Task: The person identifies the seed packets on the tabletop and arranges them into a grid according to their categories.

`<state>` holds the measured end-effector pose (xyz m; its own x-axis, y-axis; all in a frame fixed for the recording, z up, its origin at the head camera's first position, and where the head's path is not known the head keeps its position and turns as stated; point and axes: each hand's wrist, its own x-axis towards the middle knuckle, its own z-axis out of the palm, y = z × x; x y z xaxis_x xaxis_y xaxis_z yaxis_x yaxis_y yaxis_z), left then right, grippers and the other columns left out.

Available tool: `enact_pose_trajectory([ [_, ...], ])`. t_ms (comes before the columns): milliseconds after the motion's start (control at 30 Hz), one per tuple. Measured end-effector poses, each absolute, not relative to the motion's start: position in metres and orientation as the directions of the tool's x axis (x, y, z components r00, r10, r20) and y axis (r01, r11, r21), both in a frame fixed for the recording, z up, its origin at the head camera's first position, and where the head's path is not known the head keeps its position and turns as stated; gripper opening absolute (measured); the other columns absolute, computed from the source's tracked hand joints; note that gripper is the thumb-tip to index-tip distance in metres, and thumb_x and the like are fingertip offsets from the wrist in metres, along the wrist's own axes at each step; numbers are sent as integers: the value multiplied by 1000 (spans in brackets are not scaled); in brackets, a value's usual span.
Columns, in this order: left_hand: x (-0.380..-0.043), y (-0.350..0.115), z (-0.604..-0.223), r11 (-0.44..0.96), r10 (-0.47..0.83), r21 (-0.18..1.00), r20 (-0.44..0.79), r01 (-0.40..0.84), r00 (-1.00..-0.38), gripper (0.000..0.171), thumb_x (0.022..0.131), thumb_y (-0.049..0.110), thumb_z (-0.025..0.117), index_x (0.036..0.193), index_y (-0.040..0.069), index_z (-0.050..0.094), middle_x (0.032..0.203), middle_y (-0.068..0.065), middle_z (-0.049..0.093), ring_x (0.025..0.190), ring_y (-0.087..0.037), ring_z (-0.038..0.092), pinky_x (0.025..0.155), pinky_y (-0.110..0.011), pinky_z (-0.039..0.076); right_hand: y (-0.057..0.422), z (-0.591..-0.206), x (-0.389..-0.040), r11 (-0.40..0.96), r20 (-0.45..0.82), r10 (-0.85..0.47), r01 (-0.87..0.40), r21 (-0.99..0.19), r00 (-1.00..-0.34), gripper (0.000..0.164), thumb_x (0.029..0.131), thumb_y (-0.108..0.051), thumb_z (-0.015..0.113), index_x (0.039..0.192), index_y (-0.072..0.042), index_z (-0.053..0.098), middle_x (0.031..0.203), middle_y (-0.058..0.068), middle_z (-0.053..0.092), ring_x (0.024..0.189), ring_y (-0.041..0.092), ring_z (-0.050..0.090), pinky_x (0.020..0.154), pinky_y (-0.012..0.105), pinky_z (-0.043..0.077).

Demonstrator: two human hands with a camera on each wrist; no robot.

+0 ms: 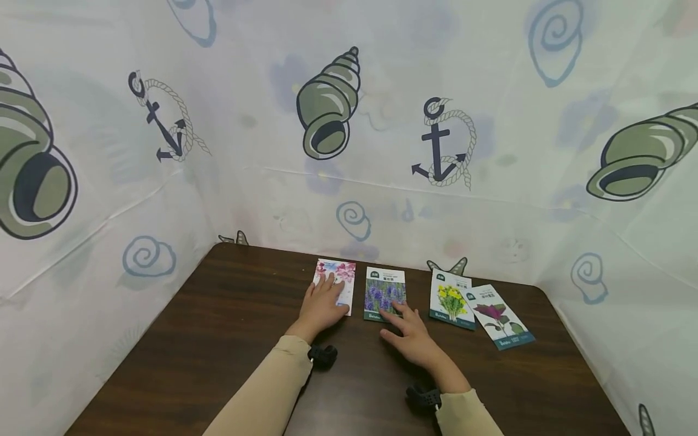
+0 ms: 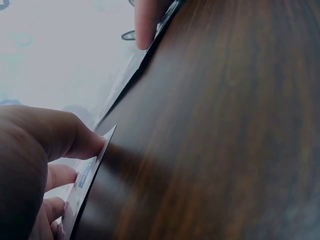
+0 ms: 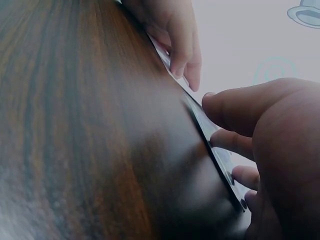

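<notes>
My left hand [image 1: 322, 307] lies with fingers spread over a white seed packet with pink blossoms [image 1: 345, 270]. In the left wrist view the thumb [image 2: 85, 140] touches that packet's near edge, and other fingertips rest on its face. To its right, my right hand [image 1: 415, 340] reaches over a seed packet with purple flower spikes [image 1: 384, 295]. Its fingertips touch the packet's lower right part, while the thumb [image 3: 225, 105] stays off to the side. Both packets lie flat on the dark wooden table [image 1: 240, 315].
Right of my right hand lies a packet with yellow flowers [image 1: 451, 300]. Another packet with a dark red flower [image 1: 493, 310] lies slanted, overlapping its edge. A patterned cloth [image 1: 392, 224] walls in the table's back and sides. Black bands [image 1: 323, 357] sit on both wrists.
</notes>
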<state>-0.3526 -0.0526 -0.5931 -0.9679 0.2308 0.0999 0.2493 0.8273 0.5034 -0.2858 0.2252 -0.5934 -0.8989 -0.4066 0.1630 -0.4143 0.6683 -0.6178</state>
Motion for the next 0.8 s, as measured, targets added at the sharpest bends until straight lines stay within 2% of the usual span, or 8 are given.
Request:
enact_pose_trajectory([
  [133,-355,-52,-591,828,231,502,104,252,-967,71,100,40,67,165,15,51,181,-16,28,171,-40,17,137,-65,11,226,-589,-285,637,216,-423,-459,-619,-880,60,108,-44,67,157,-10,60,170,33,38,161,64,18,125,85,4],
  [233,-354,-51,-590,829,233,498,107,254,-967,71,99,40,68,164,15,52,180,-17,29,170,-41,19,136,-65,13,227,-589,-286,627,221,-420,-457,-631,-880,57,108,-42,67,156,-11,62,169,34,38,161,65,16,124,86,3],
  [433,-352,-50,-592,826,233,506,96,249,-968,72,100,39,68,165,14,51,180,-17,28,170,-41,18,136,-66,12,232,-589,-287,547,165,-349,-343,-764,-923,46,110,-25,66,155,-13,63,176,25,30,168,52,5,127,82,11],
  [567,-352,-51,-593,821,233,514,97,249,-968,73,99,38,68,165,12,50,180,-19,28,170,-43,17,136,-66,10,237,-591,-288,469,178,-296,-305,-829,-938,41,112,-21,63,152,-13,65,175,19,34,171,44,6,130,78,14],
  [667,-352,-51,-593,815,233,523,96,248,-968,73,99,38,68,165,11,50,180,-19,27,170,-43,17,137,-66,9,243,-591,-289,372,173,-251,-260,-891,-953,39,112,-18,62,151,-13,65,171,14,43,171,37,17,134,67,20],
  [800,-353,-52,-594,822,236,509,103,255,-966,72,100,39,67,165,13,50,180,-18,28,170,-42,17,137,-65,10,256,-593,-292,118,167,-193,-192,-974,-967,40,115,-17,56,153,-5,60,166,18,51,163,27,38,131,36,37],
])
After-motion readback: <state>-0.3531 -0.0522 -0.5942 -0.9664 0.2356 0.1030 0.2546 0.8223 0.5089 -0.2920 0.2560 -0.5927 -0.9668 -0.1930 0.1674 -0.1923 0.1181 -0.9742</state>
